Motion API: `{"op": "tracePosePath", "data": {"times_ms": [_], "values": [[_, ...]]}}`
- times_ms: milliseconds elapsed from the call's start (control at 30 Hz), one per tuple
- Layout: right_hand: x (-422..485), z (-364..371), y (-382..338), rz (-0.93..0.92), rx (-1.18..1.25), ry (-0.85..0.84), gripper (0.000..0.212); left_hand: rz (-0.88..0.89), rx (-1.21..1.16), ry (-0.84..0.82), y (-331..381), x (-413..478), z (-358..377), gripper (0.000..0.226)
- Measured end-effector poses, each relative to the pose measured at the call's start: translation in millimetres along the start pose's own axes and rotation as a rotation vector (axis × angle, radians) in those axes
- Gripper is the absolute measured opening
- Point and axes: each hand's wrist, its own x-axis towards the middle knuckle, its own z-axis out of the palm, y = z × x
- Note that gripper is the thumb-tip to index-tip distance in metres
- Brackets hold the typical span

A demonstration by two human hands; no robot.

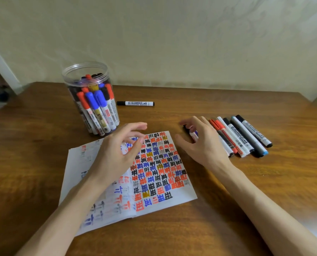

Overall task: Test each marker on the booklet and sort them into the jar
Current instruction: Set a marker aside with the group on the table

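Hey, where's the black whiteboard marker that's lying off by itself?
In the head view, the lone black marker lies just right of the jar, beyond the booklet and apart from the row of markers at right.

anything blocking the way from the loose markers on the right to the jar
Nothing tall. The clear plastic jar has no lid; between it and the row of loose markers lie only a black-capped white marker, flat, and the left hand above the open booklet.

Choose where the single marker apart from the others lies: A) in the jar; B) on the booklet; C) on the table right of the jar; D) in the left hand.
C: the single marker lies flat on the table, just right of the jar.
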Motion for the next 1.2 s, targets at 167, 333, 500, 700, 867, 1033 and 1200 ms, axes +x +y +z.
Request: {"op": "tracePosePath", "data": {"times_ms": [167,333,500,700,867,1033,1200], "values": [[11.2,9.5,-19.7,-0.067,0.267,-0.153,0.044,-0.073,-0.164,0.068,-1.9,4.4,-5.0,0.036],[38.1,28.9,-31.1,-0.053,0.296,-0.244,0.035,-0.138,-0.212,0.171,-9.8,7.7,-10.3,0.031],[96.9,61.2,-30.8,-0.082,0.214,-0.201,0.044,-0.171,-0.212,0.260,-15.8,13.1,-15.9,0.025],[146.9,92.3,-21.2,-0.050,-0.049,-0.238,0.054,-0.176,-0.200,0.283,-20.0,17.4,-15.7,0.020],[158.3,98.6,-17.1,0.026,-0.056,-0.267,0.052,-0.181,-0.199,0.270,-21.2,16.2,-14.4,0.026],[143.6,84.4,-15.1,0.041,0.050,-0.331,0.027,-0.181,-0.201,0.273,-20.9,17.0,-14.9,0.025],[94.7,36.4,-23.6,0.027,0.344,-0.279,0.020,-0.096,-0.111,0.261,-24.6,16.6,-15.3,0.027]]}}
